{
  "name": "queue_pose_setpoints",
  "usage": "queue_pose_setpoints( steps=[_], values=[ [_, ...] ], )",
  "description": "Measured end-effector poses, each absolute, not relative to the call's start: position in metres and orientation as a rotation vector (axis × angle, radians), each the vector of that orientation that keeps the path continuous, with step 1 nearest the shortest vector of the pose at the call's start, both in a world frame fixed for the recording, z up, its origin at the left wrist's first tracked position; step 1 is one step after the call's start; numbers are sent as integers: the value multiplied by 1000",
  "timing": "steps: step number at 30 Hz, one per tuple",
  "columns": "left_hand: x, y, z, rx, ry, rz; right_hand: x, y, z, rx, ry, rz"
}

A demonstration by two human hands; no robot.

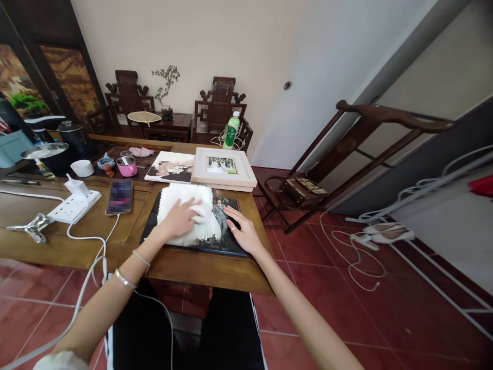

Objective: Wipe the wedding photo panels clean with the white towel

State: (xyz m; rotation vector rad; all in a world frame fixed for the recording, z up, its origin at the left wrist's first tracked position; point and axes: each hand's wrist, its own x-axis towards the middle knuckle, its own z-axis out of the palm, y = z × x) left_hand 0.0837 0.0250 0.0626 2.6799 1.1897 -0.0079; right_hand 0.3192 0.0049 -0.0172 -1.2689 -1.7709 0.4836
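Note:
A large dark photo print lies flat at the near edge of the wooden table. A white cloth covers its left and middle part. My left hand lies on the cloth with fingers bent over a fold of it. My right hand rests flat on the print's right side, fingers stretched out, a ring on one finger.
Behind the print lie a white framed photo and another print. A phone, a white power strip with cable, a pink cup, bowls and a green bottle stand on the table. A dark wooden rack stands right.

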Motion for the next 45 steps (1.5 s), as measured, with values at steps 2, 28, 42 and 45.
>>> queue_pose_setpoints(
  steps=[2, 28, 42, 45],
  values=[
    [76, 45, 60, 2669, 1282, 34, 319, 4, -17, -1274, -1768, 493],
    [65, 12, 69, 2550, 1271, 26, 320, 4, -17, -1276, -1781, 490],
    [43, -45, 78, 2543, 1089, -82, 318, 5, -15, -1267, -1767, 493],
    [37, -80, 81, 2533, 1009, -83, 319, 5, -16, -1268, -1769, 498]
  ],
)
